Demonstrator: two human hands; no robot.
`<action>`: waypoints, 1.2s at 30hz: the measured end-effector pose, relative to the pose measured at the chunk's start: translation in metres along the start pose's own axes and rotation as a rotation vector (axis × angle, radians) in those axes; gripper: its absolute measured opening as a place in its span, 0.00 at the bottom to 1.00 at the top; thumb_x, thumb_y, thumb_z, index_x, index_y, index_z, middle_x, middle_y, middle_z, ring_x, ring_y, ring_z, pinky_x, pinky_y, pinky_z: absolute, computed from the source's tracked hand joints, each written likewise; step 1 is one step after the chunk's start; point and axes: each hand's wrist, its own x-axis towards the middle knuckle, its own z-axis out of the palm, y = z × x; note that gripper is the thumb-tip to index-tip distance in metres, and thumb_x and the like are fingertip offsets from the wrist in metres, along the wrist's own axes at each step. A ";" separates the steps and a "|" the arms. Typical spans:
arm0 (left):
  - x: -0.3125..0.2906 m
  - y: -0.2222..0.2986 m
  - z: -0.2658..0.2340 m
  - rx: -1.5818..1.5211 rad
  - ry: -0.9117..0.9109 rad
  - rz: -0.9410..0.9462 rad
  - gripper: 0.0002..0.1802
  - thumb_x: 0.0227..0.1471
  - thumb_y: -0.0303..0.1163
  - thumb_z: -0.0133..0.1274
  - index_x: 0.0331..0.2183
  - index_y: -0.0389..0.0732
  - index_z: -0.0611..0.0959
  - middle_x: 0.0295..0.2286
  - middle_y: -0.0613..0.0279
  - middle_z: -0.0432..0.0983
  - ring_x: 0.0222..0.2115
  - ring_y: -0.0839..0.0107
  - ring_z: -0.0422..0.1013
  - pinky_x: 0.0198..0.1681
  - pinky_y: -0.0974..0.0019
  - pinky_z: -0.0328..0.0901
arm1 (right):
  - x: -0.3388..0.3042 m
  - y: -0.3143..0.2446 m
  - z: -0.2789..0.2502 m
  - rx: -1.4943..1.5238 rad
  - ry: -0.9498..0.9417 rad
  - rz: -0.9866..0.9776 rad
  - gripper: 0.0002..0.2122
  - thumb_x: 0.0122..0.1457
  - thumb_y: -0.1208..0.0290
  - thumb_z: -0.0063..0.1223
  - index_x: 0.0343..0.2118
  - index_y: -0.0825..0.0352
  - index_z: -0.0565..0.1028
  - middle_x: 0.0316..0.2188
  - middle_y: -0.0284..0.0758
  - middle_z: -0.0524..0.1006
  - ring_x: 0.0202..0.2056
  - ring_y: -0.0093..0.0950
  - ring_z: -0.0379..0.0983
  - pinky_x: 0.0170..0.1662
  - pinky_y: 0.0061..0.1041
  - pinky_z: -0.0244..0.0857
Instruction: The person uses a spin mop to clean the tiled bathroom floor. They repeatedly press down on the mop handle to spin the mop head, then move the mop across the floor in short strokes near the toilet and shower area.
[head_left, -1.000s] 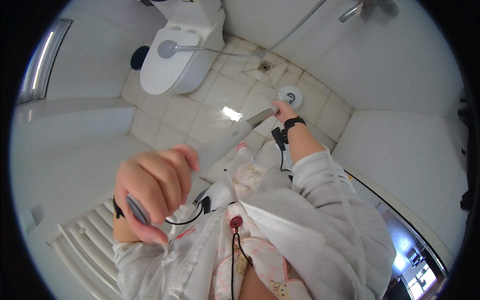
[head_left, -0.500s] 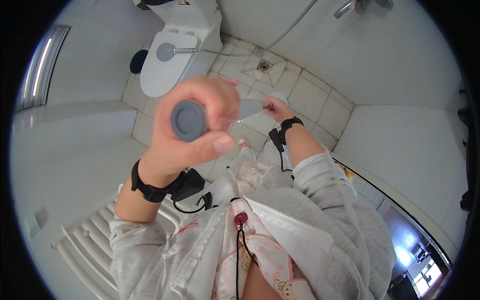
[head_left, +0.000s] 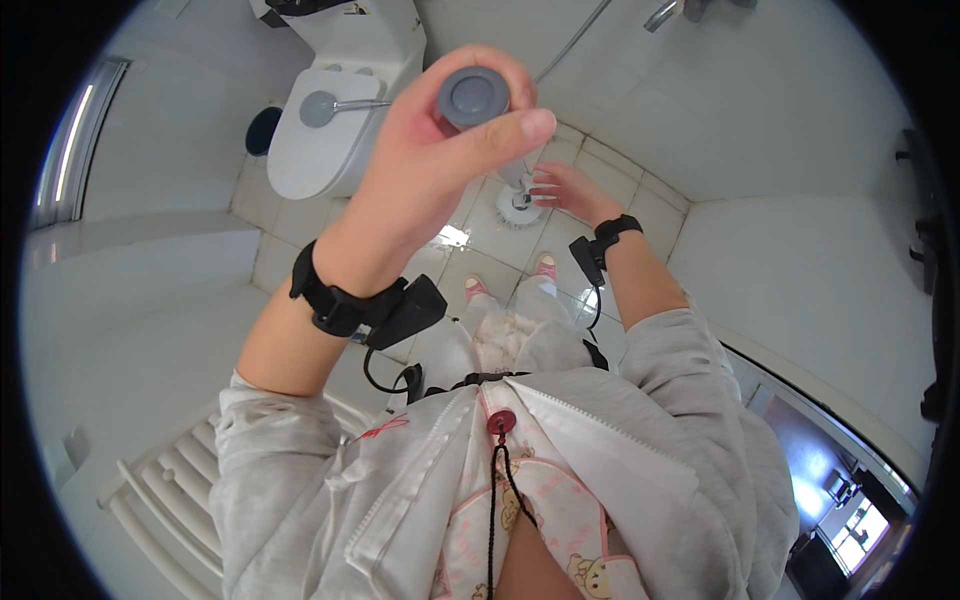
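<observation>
My left hand point(head_left: 425, 150) is wrapped round the top of a long-handled scrub brush point(head_left: 473, 97); the handle's round grey end faces up at me. Below, the pale shaft, mostly hidden by that hand, leads down to a round white brush head point(head_left: 518, 210) with bristles, low over the floor tiles. Whether the bristles touch the tiles, I cannot tell. My right hand point(head_left: 575, 190) is beside the lower shaft, its fingers stretched out and spread, not gripping it. Each wrist wears a black strap with a small black box and cable.
A white toilet point(head_left: 315, 160) with its lid down stands at the far left, a grey shower head point(head_left: 319, 109) lying on the lid. Beside it is a dark bin point(head_left: 263, 131). A metal tap point(head_left: 662, 15) juts from the far wall. A white slatted rack point(head_left: 165, 490) is at the near left.
My left hand has moved up and right with the handle, standing the brush more upright. My right hand has let go of the lower shaft and opened.
</observation>
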 end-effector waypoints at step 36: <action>-0.120 0.168 -0.074 -0.211 -0.532 0.515 0.24 0.45 0.56 0.51 0.22 0.42 0.75 0.20 0.66 0.70 0.18 0.73 0.66 0.22 0.72 0.58 | 0.119 0.103 0.071 -0.176 -0.156 -0.003 0.09 0.44 0.80 0.52 0.31 0.65 0.70 0.28 0.33 0.70 0.28 0.27 0.68 0.30 0.26 0.66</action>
